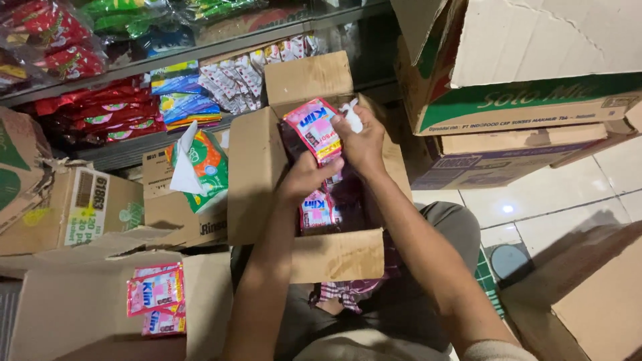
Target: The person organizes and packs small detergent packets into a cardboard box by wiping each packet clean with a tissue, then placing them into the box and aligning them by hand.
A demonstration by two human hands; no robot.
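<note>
Left hand (pixel 304 179): closed on pink sachet strip (pixel 313 127), fingers partly hidden.
Right hand (pixel 361 142): gripping the strip's top, twelve o'clock.
Open box (pixel 334 257): contents dark, indistinct.

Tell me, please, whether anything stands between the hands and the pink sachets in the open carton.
Nothing visible does. The right hand already grips the pink sachet strip lifted above the open carton, and the left hand reaches in against the sachets just below it. The carton's flaps are folded back, clear of both.
</note>
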